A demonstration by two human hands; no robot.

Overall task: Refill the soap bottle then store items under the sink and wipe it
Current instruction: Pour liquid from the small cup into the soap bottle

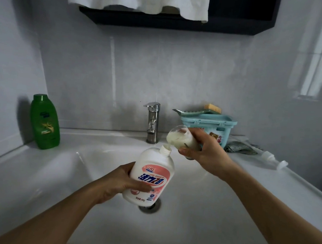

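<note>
Green bottle [44, 122] stands well left of the faucet [152, 121], out of our way. Straight in front of the faucet, over the sink [47, 181], our left hand [119, 183] grips the soap bottle [151, 177] low on its body and leans the open neck rightward, so drips should land in the basin. Just right of the faucet, our right hand [203, 152] wraps a clear cup [178, 139], tipping creamy soap into that neck. Further right of the faucet are 1 teal basket [212, 126], a cloth [241, 147] and the pump head [274, 159], lying unscrewed for pouring.
</note>
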